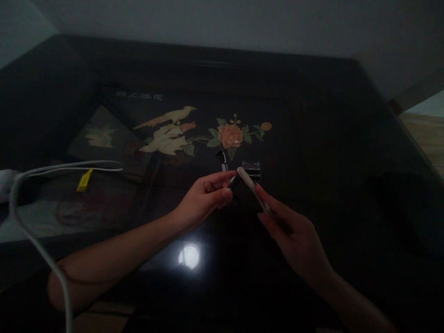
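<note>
My left hand [208, 194] is pinched closed near the middle of the view, above the dark table. Between its thumb and forefinger is a small dark piece, too dim to make out. My right hand [294, 231] grips a slim pale object with a rounded end [247, 178], tilted up toward the left. The object's upper end is close to the left fingertips; whether they touch I cannot tell. Just behind the hands lie a thin black and silver item [224, 162] and a small clear case with dark contents [255, 165], partly covered by the pale object.
The glossy black table [329, 138] carries a bird and flower design and a bright light reflection. A pale cable [38, 243] with a yellow tag [84, 181] loops along the left side. A grey wall [222, 23] stands behind the far edge.
</note>
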Action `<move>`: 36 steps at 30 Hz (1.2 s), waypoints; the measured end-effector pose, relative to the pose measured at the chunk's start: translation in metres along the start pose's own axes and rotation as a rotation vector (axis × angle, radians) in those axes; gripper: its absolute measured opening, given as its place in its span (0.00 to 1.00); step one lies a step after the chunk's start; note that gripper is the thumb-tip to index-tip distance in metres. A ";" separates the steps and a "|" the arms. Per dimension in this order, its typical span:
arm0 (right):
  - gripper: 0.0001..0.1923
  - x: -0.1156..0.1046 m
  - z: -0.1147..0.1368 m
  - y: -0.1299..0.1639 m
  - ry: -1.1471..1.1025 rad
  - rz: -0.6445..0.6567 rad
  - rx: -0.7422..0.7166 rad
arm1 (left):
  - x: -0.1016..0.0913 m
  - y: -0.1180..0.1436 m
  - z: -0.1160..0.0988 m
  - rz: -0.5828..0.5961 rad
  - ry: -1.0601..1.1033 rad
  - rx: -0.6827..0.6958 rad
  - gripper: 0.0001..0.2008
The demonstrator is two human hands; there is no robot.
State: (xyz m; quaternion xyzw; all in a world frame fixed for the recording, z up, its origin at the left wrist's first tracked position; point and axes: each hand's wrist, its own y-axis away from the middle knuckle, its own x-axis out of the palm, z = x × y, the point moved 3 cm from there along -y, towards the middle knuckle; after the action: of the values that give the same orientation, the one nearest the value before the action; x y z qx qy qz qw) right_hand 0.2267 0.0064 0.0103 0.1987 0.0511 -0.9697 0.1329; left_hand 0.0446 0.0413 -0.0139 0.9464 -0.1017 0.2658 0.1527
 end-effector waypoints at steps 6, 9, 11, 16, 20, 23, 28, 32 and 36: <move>0.25 0.004 0.003 0.006 -0.019 0.085 -0.061 | 0.003 0.000 -0.003 0.013 0.055 -0.021 0.24; 0.26 0.005 0.001 0.009 0.009 0.093 -0.054 | 0.003 0.000 -0.002 0.028 0.069 -0.028 0.23; 0.25 0.004 0.000 0.008 0.025 0.085 -0.045 | 0.002 0.000 -0.002 0.033 0.062 -0.024 0.23; 0.24 -0.001 -0.002 -0.001 0.029 0.032 -0.025 | 0.000 0.001 -0.001 0.002 0.034 -0.011 0.25; 0.23 -0.005 0.000 -0.003 0.035 -0.007 -0.015 | 0.002 0.002 -0.002 -0.010 0.009 0.003 0.27; 0.23 -0.011 0.000 -0.002 0.012 -0.066 0.038 | 0.004 0.004 -0.004 0.006 -0.004 0.016 0.25; 0.22 -0.019 0.000 -0.007 -0.183 -0.177 0.193 | 0.008 0.004 -0.007 0.014 0.018 0.063 0.22; 0.15 -0.024 -0.004 -0.013 -0.134 -0.188 0.213 | 0.008 0.003 -0.008 0.016 0.005 0.089 0.23; 0.17 -0.033 -0.014 -0.016 0.129 -0.195 0.221 | 0.006 0.003 -0.007 0.018 -0.046 0.095 0.23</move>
State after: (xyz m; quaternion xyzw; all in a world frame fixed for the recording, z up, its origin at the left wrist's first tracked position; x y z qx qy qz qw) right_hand 0.2568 0.0321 0.0118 0.2680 -0.0284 -0.9629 0.0118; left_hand 0.0456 0.0400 -0.0037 0.9575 -0.1012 0.2498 0.1029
